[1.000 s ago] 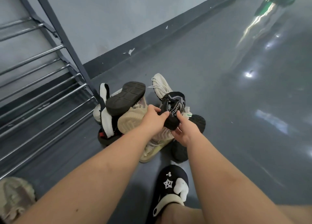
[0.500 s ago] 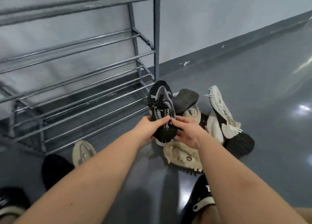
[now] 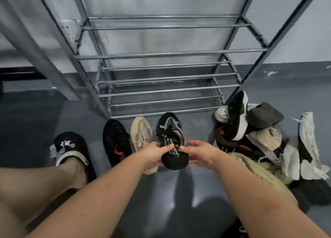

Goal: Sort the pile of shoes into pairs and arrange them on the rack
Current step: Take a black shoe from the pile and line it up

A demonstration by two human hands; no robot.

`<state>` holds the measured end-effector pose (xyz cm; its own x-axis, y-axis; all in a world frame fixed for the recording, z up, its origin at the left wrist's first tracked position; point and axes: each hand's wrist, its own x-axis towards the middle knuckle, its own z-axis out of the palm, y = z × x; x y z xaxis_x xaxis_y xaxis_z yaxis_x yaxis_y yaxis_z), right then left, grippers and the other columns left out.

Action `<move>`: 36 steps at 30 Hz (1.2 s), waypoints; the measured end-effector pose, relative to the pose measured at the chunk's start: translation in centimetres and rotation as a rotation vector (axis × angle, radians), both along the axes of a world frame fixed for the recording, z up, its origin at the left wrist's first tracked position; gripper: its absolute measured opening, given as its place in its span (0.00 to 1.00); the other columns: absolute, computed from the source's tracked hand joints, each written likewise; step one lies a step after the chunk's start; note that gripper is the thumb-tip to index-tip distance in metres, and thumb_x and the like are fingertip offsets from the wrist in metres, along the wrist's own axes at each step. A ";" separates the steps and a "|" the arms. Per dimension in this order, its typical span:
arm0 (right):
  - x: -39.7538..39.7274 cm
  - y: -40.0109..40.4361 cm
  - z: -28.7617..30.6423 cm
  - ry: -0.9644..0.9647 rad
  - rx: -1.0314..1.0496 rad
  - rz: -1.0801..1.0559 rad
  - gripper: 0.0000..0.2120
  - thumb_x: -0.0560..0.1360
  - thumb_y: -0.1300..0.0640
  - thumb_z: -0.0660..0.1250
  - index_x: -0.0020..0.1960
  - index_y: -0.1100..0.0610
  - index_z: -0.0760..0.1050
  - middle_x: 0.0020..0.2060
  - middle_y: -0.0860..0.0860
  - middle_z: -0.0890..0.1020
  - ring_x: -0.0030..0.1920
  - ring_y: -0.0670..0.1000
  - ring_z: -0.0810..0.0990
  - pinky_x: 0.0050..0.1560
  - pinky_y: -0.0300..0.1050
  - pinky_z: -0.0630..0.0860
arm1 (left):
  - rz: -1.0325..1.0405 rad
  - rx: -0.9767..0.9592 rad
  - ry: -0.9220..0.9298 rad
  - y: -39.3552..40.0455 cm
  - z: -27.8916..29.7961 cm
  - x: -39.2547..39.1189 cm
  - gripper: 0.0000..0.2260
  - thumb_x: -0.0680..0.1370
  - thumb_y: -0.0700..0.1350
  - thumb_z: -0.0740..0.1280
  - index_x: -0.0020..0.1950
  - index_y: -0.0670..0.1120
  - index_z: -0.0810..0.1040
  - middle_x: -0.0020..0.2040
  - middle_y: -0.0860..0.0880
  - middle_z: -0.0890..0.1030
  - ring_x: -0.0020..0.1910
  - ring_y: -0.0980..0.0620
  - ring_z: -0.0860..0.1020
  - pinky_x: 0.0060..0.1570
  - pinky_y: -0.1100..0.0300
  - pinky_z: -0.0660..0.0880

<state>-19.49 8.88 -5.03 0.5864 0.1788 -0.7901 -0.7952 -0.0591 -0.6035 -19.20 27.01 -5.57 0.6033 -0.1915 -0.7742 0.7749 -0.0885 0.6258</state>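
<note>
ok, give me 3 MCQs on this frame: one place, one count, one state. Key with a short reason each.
1. Where is the pile of shoes relative to the rack?
A. to its right, on the floor
B. on its top shelf
C. far left

2. How many single shoes stand in the row left of the black-and-grey sneaker?
A. none
B. two
C. five

3. How is the sneaker held?
A. untouched
B. one hand
C. both hands

Key: A, the heap lies by the rack's right leg; B, a black shoe and a beige shoe; C, left hand and right hand grip its heel end.
</note>
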 end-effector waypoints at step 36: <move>2.4 0.3 -4.0 -0.291 -0.903 0.711 0.31 0.77 0.48 0.61 0.76 0.53 0.54 0.72 0.56 0.65 0.69 0.59 0.67 0.66 0.51 0.67 | -0.818 1.094 -0.580 2.5 -6.3 0.1 0.31 0.76 0.60 0.60 0.74 0.48 0.56 0.73 0.42 0.58 0.71 0.42 0.58 0.70 0.50 0.56</move>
<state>-17.11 9.15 -9.07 0.7593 -0.0165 -0.6505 -0.2512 -0.9296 -0.2696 -19.11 29.51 -11.88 0.8856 -0.1168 -0.4495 -0.0491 -0.9860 0.1596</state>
